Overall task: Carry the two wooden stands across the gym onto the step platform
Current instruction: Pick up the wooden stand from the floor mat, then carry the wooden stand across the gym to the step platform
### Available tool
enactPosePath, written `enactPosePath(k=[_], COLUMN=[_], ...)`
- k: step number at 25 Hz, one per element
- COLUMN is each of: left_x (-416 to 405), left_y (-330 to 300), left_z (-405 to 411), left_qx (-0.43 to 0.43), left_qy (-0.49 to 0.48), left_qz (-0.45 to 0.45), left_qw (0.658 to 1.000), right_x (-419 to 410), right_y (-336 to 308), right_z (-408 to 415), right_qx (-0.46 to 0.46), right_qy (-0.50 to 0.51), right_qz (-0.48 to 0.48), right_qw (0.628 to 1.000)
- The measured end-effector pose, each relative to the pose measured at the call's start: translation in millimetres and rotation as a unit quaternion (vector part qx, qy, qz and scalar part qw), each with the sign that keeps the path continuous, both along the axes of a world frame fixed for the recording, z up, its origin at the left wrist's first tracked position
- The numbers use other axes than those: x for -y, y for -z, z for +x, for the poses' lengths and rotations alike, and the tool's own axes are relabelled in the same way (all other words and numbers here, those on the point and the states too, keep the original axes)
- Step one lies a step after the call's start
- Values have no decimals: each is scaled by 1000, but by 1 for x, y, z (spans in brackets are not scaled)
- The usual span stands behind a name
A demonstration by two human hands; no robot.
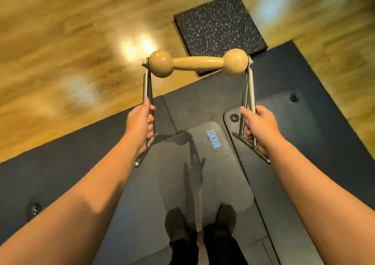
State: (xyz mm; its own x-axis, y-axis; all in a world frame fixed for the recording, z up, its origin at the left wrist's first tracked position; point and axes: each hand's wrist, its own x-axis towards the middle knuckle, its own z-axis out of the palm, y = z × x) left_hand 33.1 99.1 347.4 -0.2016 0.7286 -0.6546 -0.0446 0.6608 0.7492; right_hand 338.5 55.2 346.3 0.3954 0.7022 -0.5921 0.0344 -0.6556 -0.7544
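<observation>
One wooden stand hangs in the air in front of me: a tan wooden bar with a ball at each end, bolted to two metal leg frames. My left hand grips the left metal leg, fingers curled round its rods. My right hand grips the right metal leg the same way. The bar points away from me and the feet of the frames point back toward my arms. No second stand is in view. A black speckled square platform lies on the wooden floor beyond the bar.
I stand on dark rubber mats with a grey exercise mat marked ROCKIT under my feet. Wooden floor stretches to the left and far side. Metal eyelets sit in the mats' corners.
</observation>
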Motion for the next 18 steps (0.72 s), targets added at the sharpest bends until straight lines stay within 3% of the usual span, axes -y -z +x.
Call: enactPosePath(k=[8,13,18], left_x=[-49,-72,-78], left_y=[-273,-471,-616], left_z=[19,10,-4], left_qx=[62,63,60], left_qy=[1,15,21], left_qz=[175,294,373], left_qw=[983,954,925], right_x=[-68,-90,-84], right_y=[-283,-473,-621], right_z=[29,20,9], right_qx=[-6,5,6], right_qy=[-12,-11,-28], right_qz=[172,286,376], right_qw=[985,958,926])
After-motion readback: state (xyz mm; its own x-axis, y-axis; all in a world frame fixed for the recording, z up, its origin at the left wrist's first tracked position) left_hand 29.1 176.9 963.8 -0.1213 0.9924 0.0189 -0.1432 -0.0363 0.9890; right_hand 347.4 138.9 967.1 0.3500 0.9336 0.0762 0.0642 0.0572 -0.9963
